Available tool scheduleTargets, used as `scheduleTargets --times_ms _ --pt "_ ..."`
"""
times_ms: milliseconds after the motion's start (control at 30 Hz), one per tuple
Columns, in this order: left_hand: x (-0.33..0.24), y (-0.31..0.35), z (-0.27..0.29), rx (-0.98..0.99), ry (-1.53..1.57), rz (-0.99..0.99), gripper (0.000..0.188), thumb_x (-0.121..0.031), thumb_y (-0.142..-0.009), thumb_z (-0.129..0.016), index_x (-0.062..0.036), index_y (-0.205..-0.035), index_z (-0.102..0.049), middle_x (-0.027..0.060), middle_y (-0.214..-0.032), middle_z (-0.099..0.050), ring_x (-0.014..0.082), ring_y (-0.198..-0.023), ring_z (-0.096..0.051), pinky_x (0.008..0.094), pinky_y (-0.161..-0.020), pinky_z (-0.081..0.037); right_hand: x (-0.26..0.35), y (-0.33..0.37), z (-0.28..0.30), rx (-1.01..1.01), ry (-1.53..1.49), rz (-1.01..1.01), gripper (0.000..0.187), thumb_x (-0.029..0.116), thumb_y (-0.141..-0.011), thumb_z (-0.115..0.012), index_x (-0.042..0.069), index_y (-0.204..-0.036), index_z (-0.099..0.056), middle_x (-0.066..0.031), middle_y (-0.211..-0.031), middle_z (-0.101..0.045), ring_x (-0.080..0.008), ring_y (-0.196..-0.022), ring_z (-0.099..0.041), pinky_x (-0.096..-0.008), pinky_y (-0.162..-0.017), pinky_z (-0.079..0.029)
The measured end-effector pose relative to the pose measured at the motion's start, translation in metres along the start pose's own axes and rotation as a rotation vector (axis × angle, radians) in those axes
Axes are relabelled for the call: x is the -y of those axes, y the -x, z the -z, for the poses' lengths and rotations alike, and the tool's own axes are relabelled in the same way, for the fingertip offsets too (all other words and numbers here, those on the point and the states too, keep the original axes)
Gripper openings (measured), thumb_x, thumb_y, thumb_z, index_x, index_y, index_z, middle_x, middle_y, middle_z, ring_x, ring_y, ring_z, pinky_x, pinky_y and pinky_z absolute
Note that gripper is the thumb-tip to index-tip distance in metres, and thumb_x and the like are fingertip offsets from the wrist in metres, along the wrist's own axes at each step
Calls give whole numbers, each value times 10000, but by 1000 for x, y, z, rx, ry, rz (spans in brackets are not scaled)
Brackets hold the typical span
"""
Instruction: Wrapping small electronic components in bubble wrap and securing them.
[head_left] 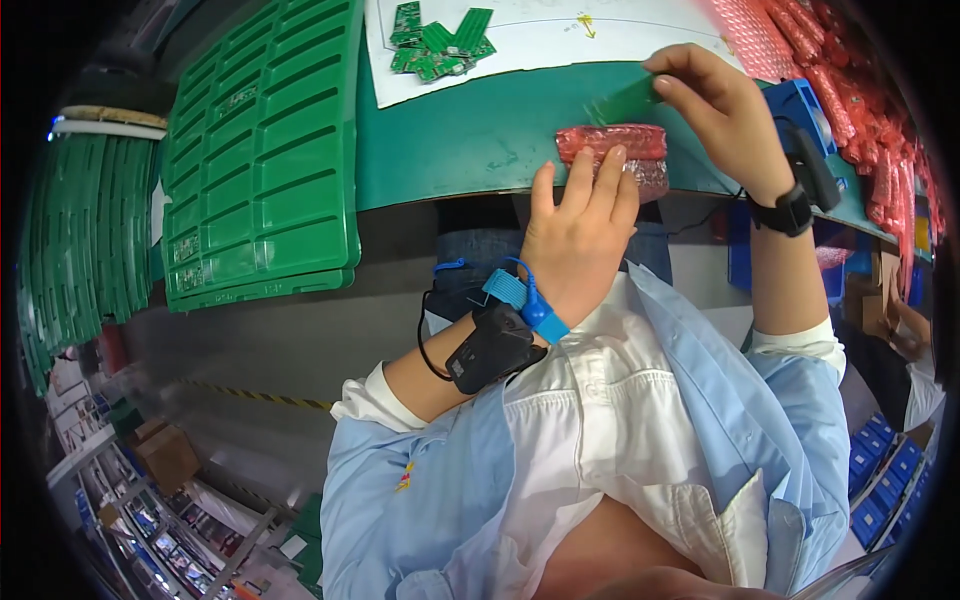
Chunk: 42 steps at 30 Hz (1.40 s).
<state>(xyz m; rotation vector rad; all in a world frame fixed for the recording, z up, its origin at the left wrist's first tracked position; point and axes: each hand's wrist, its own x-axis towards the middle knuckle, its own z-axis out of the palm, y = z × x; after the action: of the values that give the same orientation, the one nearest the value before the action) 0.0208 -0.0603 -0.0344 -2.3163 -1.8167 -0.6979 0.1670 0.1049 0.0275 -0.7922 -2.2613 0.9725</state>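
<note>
The blurred green board (628, 103) is pinched in my right fingers (690, 61), just ahead of the pink bubble-wrapped bundle (640, 143) that my spread left fingers (579, 182) rest on, gripping nothing. I'd best hold the board by its edges and steady the bundle lightly against the counter (430, 140).

Before me, a green table (430, 165) stands over grey floor (260, 345) marked with yellow-and-black tape (255, 394). To my left a box (168, 455) sits near a rack (82, 455); to my right are blue bins (870, 518).

Light-blue jacket (780, 440), blue wrist strap (505, 289)
</note>
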Motion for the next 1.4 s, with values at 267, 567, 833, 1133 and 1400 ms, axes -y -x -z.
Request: scheduleTargets --times_ms 267,567,833,1133,1400 --pt "-3 -3 4 53 -20 5 521 -292 -813 -713 -48 -1252 -571 135 -1379 -526 319 -1248 -483 541 -1022 -348 18 -8 6 171 430 435 145 -33 -883 -622 4 -1023 -640 -85 -906 -622 -215 -845 -609 -310 -748 -489" --pt "-1 -2 3 61 -5 -6 507 -285 -823 -702 -50 -1253 -571 133 -1378 -528 318 -1237 -498 544 -1014 -360 19 8 -2 -102 147 -8 169 -64 -837 -615 -2 -992 -639 -120 -921 -617 -300 -868 -606 -346 -755 -495" --pt "-3 -8 3 34 4 -7 507 -285 -811 -706 -50 -1241 -576 134 -1381 -525 319 -1237 -499 548 -1015 -360 60 -6 43 328 411 256 210 64 -890 -592 -10 -1077 -655 -152 -989 -667 -327 -890 -630 -354 -812 -511" --pt "-1 -6 5 42 -10 7 505 -297 -797 -717 -49 -1217 -586 121 -1311 -548 303 -1227 -499 541 -1017 -348 20 -14 -20 417 300 387 477 -24 -818 -647 47 -1286 -583 -123 -1099 -632 -331 -980 -585 -396 -852 -483" --pt "0 -5 3 16 -11 2 500 -282 -786 -727 -41 -1202 -592 122 -1286 -562 295 -1207 -508 529 -1012 -353 4 7 -21 24 296 395 501 120 -794 -727 55 -1276 -605 -118 -1112 -640 -349 -1030 -577 -435 -949 -441"
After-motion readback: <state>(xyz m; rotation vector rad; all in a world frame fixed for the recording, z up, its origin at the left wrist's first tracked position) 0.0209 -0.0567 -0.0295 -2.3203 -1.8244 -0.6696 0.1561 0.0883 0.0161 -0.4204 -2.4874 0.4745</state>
